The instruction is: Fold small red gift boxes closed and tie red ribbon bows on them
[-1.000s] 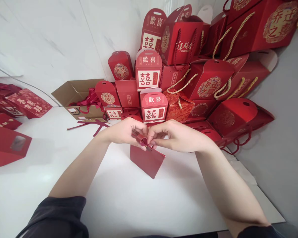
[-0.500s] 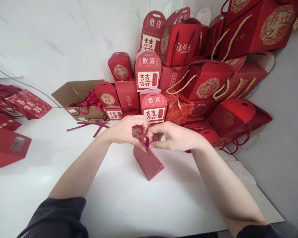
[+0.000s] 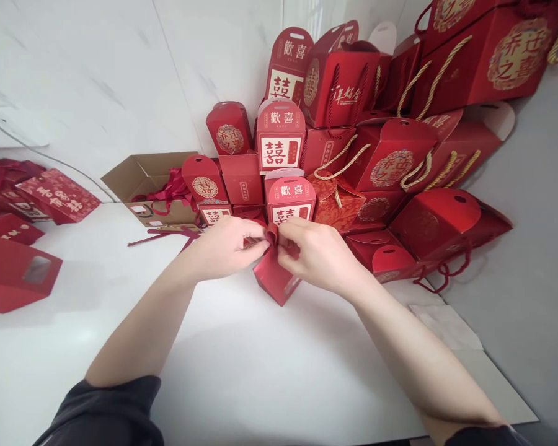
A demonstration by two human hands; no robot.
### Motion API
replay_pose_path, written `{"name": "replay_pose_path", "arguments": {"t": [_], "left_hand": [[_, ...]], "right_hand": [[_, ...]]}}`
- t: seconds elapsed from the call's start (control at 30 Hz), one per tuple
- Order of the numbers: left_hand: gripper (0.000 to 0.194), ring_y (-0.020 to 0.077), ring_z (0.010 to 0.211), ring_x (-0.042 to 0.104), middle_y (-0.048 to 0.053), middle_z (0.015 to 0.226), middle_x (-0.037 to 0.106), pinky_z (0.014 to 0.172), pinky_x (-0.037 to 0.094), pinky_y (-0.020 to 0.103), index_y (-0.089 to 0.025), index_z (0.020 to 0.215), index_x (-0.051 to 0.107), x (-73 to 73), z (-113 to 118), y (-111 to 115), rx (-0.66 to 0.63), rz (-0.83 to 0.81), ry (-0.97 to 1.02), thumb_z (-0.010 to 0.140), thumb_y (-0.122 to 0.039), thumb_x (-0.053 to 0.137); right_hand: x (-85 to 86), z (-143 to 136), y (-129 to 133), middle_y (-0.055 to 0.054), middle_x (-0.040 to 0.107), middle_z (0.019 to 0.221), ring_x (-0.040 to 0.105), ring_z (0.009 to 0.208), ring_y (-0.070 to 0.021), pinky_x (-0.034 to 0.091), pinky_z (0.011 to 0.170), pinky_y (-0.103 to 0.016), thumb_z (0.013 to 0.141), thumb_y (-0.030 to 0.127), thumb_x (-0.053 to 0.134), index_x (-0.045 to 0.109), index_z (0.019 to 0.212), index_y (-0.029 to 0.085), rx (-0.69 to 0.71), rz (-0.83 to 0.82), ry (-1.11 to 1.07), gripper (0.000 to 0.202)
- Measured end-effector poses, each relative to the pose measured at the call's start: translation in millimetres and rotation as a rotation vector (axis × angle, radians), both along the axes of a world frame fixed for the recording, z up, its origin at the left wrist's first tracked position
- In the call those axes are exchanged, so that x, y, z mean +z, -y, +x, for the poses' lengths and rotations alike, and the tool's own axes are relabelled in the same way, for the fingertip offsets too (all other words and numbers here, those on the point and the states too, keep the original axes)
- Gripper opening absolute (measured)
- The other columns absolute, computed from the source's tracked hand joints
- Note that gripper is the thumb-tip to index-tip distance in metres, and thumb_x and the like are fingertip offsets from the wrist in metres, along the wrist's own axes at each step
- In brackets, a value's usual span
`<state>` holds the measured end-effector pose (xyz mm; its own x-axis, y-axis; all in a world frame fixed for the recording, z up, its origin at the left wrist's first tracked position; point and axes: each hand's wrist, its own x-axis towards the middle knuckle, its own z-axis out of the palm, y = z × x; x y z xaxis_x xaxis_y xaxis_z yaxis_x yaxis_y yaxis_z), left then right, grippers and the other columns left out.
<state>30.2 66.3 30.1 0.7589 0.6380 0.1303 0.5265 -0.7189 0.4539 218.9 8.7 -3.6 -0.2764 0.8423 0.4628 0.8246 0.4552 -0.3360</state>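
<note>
A small red gift box (image 3: 274,277) stands tilted on the white table in front of me, with gold print low on one side. At its top edge, a curled dark-red strip (image 3: 272,234) shows between my hands; whether it is ribbon or a card flap I cannot tell. My left hand (image 3: 223,249) pinches the box top from the left, thumb and fingers closed. From the right, my right hand (image 3: 314,253) closes its curled fingers on the same top edge. My fingers hide part of the box's upper half.
Behind my hands rise stacked red gift boxes (image 3: 281,152), several with rope handles. A brown carton (image 3: 160,214) holding red ribbons (image 3: 179,186) sits at the back left. More red boxes (image 3: 18,272) lie at the far left. A grey wall (image 3: 534,272) bounds the right side.
The gift box has been turned and tipped, so a gold-printed side now shows. My hands have come closer around its top, and the ribbon loop seen before is largely hidden.
</note>
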Motion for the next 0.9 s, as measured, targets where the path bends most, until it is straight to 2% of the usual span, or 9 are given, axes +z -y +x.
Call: {"name": "replay_pose_path", "arguments": {"t": [0.17,0.3,0.4,0.5,0.6,0.63,0.73,0.8,0.9], "left_hand": [[0.013,0.0138,0.065,0.059,-0.001,0.071,0.065,0.056,0.04,0.022,-0.016,0.072,0.057,-0.3,2.3,8.7,0.017,-0.101,0.022,0.081,-0.026,0.057],[0.012,0.0133,0.065,0.061,-0.003,0.066,0.064,0.057,0.041,0.021,-0.016,0.069,0.056,-6.4,4.8,3.3,0.098,-0.164,0.073,0.08,-0.022,0.056],[0.014,0.0126,0.065,0.061,-0.003,0.064,0.063,0.057,0.041,0.02,-0.015,0.069,0.059,-6.8,5.2,1.2,0.067,-0.192,0.084,0.08,-0.023,0.056],[0.016,0.0123,0.065,0.061,-0.003,0.065,0.064,0.056,0.04,0.019,-0.015,0.068,0.061,-6.2,4.8,0.9,0.046,-0.183,0.069,0.08,-0.024,0.055],[0.016,0.0132,0.065,0.062,-0.003,0.065,0.064,0.056,0.04,0.02,-0.015,0.067,0.059,-8.3,5.0,0.4,0.062,-0.178,0.062,0.08,-0.025,0.056],[0.015,0.014,0.066,0.062,-0.002,0.065,0.065,0.056,0.041,0.021,-0.015,0.069,0.059,-9.6,5.4,0.0,0.068,-0.186,0.071,0.079,-0.026,0.057],[0.011,0.0174,0.071,0.065,0.0,0.073,0.071,0.059,0.045,0.023,-0.016,0.081,0.06,-13.5,7.3,-1.0,0.094,-0.241,0.111,0.078,-0.026,0.061],[0.016,0.0197,0.076,0.068,0.002,0.08,0.074,0.063,0.047,0.024,-0.017,0.09,0.059,-14.9,8.4,-1.5,0.105,-0.291,0.129,0.078,-0.027,0.062],[0.018,0.022,0.083,0.07,0.002,0.085,0.075,0.066,0.049,0.026,-0.018,0.092,0.058,-15.2,8.6,-2.3,0.111,-0.322,0.121,0.078,-0.029,0.062]], "right_hand": [[-11.9,-10.9,-3.6,-0.003,0.062,0.078,0.051,0.062,-0.0153,0.03,0.056,-0.028,0.083,0.015,0.05,0.057,0.076,0.018,-0.116,0.116,0.102,0.01],[-8.3,-6.4,-1.0,-0.003,0.065,0.081,0.056,0.065,-0.0151,0.034,0.057,-0.026,0.087,0.017,0.053,0.06,0.078,0.018,-0.04,-0.004,0.033,0.011],[-1.4,3.4,1.7,-0.002,0.066,0.077,0.058,0.067,-0.015,0.037,0.06,-0.026,0.089,0.02,0.055,0.061,0.077,0.019,0.034,-0.105,-0.052,0.013],[1.5,11.9,-0.7,-0.003,0.067,0.084,0.06,0.073,-0.016,0.042,0.064,-0.026,0.088,0.027,0.061,0.063,0.085,0.019,0.076,-0.101,-0.182,0.009],[0.1,15.3,-6.8,-0.004,0.068,0.094,0.062,0.083,-0.0174,0.045,0.073,-0.027,0.085,0.024,0.065,0.064,0.09,0.019,0.131,-0.061,-0.266,0.007],[-0.7,15.4,-8.7,-0.003,0.069,0.093,0.062,0.085,-0.0171,0.045,0.075,-0.027,0.086,0.022,0.064,0.065,0.087,0.019,0.149,-0.063,-0.288,0.003],[-2.7,15.0,-12.3,0.0,0.07,0.084,0.063,0.08,-0.0152,0.046,0.075,-0.027,0.088,0.019,0.059,0.063,0.08,0.019,0.146,-0.1,-0.365,0.009],[-3.6,14.7,-13.1,0.0,0.071,0.084,0.064,0.078,-0.0147,0.046,0.073,-0.027,0.088,0.021,0.06,0.063,0.084,0.02,0.152,-0.148,-0.418,0.005],[-5.0,14.5,-13.6,0.0,0.071,0.089,0.065,0.08,-0.0153,0.048,0.075,-0.027,0.085,0.023,0.063,0.064,0.091,0.02,0.198,-0.213,-0.468,0.006]]}}
